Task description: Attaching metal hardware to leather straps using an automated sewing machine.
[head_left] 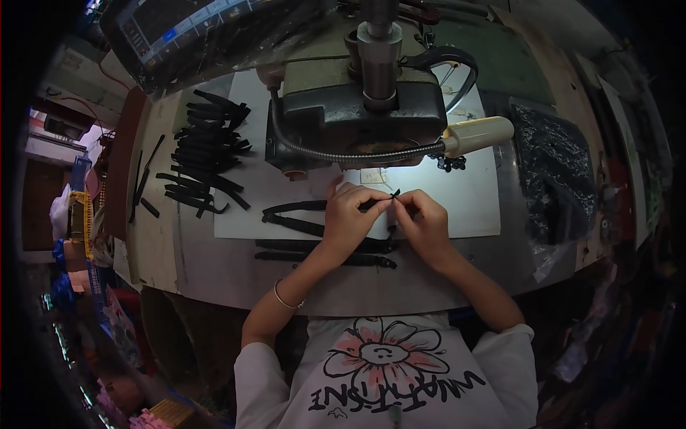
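Note:
My left hand [349, 217] and my right hand [424, 223] meet just in front of the machine head, with fingertips pinched together. Between them they grip the small end of a black fabric strap [291, 206]. From my left hand this strap runs left, then appears to double back under my wrist. Two more black straps [284, 256] lie flat below my left wrist, near the table's front edge. A white sheet [474, 214] lies under both hands, brightly lit on the right. What my fingers hide of the strap's tip I cannot make out.
The dark machine head [343, 118] hangs close beyond my fingers, with a gooseneck lamp [477, 136] across its front. A pile of black straps [207, 150] lies on the left. A clear plastic bag [554, 171] with dark contents sits at right. A screen [182, 36] stands behind.

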Available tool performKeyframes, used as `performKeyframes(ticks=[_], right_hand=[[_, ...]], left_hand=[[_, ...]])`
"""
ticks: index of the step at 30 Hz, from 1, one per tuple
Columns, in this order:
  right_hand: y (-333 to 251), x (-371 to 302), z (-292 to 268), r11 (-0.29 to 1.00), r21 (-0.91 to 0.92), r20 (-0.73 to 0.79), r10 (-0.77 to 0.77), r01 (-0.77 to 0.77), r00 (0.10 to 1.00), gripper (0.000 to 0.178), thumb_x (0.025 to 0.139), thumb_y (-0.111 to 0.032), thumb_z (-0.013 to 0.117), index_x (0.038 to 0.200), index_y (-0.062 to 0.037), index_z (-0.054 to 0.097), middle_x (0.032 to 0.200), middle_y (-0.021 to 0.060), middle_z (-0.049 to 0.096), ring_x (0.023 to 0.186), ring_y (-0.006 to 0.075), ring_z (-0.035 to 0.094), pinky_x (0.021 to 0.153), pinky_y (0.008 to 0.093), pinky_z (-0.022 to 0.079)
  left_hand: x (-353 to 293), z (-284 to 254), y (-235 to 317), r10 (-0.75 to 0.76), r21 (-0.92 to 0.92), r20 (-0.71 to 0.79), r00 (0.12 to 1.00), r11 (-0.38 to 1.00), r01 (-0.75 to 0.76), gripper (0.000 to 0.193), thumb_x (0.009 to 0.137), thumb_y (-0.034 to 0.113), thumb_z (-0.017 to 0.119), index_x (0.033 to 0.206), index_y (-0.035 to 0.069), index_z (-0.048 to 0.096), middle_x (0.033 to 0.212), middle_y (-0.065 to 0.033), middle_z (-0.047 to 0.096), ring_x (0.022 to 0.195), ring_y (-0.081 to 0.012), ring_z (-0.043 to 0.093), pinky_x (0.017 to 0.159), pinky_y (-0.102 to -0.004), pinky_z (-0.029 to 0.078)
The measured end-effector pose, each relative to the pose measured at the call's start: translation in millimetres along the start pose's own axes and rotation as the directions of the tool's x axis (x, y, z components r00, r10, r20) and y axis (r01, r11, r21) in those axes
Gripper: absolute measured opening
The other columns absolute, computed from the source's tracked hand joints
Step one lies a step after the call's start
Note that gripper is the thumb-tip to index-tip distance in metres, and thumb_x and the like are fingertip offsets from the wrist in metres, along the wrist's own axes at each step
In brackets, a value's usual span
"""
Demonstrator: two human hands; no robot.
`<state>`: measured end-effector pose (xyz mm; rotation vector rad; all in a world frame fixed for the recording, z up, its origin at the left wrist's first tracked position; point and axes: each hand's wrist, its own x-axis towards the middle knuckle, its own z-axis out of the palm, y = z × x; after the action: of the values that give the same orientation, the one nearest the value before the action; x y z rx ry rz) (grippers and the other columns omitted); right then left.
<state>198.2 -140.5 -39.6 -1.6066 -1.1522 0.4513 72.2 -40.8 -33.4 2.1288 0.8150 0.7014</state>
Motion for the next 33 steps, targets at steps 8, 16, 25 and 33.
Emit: performKeyframes(ticks=[8, 16, 25, 33], right_hand=[[1, 4, -10, 0.87, 0.409, 0.314, 0.149, -0.276, 0.938, 0.011, 0.087, -0.007, 0.056, 0.093, 0.0021, 0.057, 0.08, 0.0018, 0.06, 0.07, 0.0063, 0.054, 0.063, 0.0206, 0.044], [-1, 5, -10, 0.914, 0.294, 0.373, 0.16, -0.28, 0.914, 0.013, 0.086, -0.008, 0.059, 0.094, 0.002, 0.058, 0.081, 0.0027, 0.06, 0.068, 0.0059, 0.053, 0.061, 0.0203, 0.044], [7, 26, -14, 0.911, 0.203, 0.467, 0.232, -0.359, 0.854, 0.012, 0.086, -0.012, 0.061, 0.085, -0.0001, 0.06, 0.076, -0.0028, 0.056, 0.066, 0.002, 0.048, 0.059, 0.0172, 0.039], [7, 96, -7, 0.884, -0.032, 0.432, 0.434, -0.467, 0.791, 0.008, 0.074, -0.003, 0.062, 0.075, 0.0034, 0.058, 0.066, 0.0049, 0.06, 0.053, 0.0089, 0.054, 0.047, 0.0244, 0.042]], left_hand=[[17, -22, -12, 0.092, -0.222, 0.234, 0.968, 0.974, -0.039, 0.021, 0.069, 0.017, 0.074, 0.083, 0.004, 0.066, 0.086, -0.0033, 0.067, 0.077, -0.0159, 0.059, 0.084, -0.0284, 0.04], [13, -30, -13, 0.169, -0.031, 0.274, 0.947, 0.985, -0.167, 0.019, 0.07, 0.022, 0.072, 0.078, 0.006, 0.065, 0.075, -0.003, 0.064, 0.073, -0.0178, 0.058, 0.078, -0.0274, 0.04], [13, -30, -21, 0.236, 0.02, 0.22, 0.946, 0.969, -0.247, 0.026, 0.07, 0.018, 0.071, 0.093, 0.01, 0.064, 0.085, -0.0051, 0.062, 0.081, -0.0218, 0.057, 0.081, -0.0331, 0.041], [26, -7, -65, 0.672, 0.599, 0.122, 0.731, 0.537, -0.594, 0.025, 0.073, 0.007, 0.066, 0.098, 0.007, 0.062, 0.092, -0.0052, 0.063, 0.084, -0.0181, 0.062, 0.068, -0.0276, 0.053]])
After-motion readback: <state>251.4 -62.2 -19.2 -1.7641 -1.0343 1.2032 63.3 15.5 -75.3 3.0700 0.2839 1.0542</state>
